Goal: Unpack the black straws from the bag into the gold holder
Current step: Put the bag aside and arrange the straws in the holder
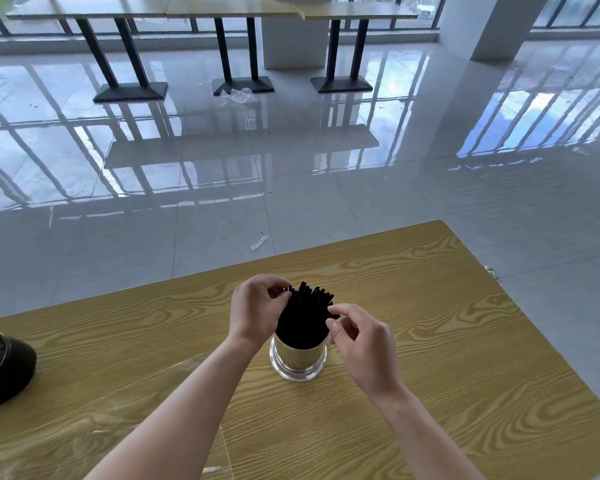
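A bundle of black straws [303, 317] stands upright in the shiny gold holder [298, 362] near the middle of the wooden table [430, 323]. My left hand [257, 310] is at the bundle's left side, its fingertips curled onto the straw tops. My right hand [361, 341] is at the right side, thumb and forefinger pinching the straw ends there. A clear plastic bag [125, 427] lies flat on the table under my left forearm.
A dark round pot [0, 368] sits at the table's left edge. Beyond the table lies a glossy tiled floor with scraps of clear plastic [238, 95] and a small wrapper [258, 243]. Long tables [187, 10] on black legs stand by the windows.
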Demonstrator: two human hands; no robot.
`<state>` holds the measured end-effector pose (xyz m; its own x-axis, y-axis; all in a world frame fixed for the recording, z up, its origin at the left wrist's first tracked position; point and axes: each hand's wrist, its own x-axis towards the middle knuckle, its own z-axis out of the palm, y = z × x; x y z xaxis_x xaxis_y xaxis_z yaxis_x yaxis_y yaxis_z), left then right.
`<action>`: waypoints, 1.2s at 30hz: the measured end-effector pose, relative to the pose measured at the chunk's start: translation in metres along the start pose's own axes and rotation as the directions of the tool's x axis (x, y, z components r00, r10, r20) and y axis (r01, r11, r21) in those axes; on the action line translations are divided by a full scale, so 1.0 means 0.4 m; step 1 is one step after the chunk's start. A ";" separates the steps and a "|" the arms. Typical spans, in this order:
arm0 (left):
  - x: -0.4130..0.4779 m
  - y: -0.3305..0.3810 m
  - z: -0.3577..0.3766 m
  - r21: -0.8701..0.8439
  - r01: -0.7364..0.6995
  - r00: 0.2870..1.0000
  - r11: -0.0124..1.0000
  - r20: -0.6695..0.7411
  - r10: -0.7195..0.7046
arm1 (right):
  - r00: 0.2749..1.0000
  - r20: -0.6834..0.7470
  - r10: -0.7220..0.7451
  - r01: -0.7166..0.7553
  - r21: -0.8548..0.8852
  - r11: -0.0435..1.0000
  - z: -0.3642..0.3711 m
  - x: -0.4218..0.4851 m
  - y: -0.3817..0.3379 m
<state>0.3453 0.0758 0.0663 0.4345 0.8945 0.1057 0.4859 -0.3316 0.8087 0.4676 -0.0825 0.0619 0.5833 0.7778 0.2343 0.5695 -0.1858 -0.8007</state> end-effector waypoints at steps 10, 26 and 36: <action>-0.010 0.004 -0.029 -0.100 0.105 0.992 0.989 -0.065 -0.112 | 0.999 0.035 -0.002 0.001 0.025 1.000 0.023 0.002 -0.007; -0.055 0.018 -0.285 -0.836 0.091 0.882 0.541 -0.185 -0.434 | 0.981 0.142 0.128 -0.159 0.232 0.960 0.035 -0.015 -0.066; -0.176 -0.011 -0.183 -0.966 0.256 0.724 0.021 0.177 -0.667 | 0.909 0.254 0.330 -0.376 0.842 0.387 0.026 0.033 -0.208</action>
<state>0.2570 0.0364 0.0978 0.1245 0.8152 -0.5656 -0.6116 0.5119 0.6033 0.4219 -0.0507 0.1261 0.5710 0.7984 -0.1910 -0.4863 0.1415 -0.8623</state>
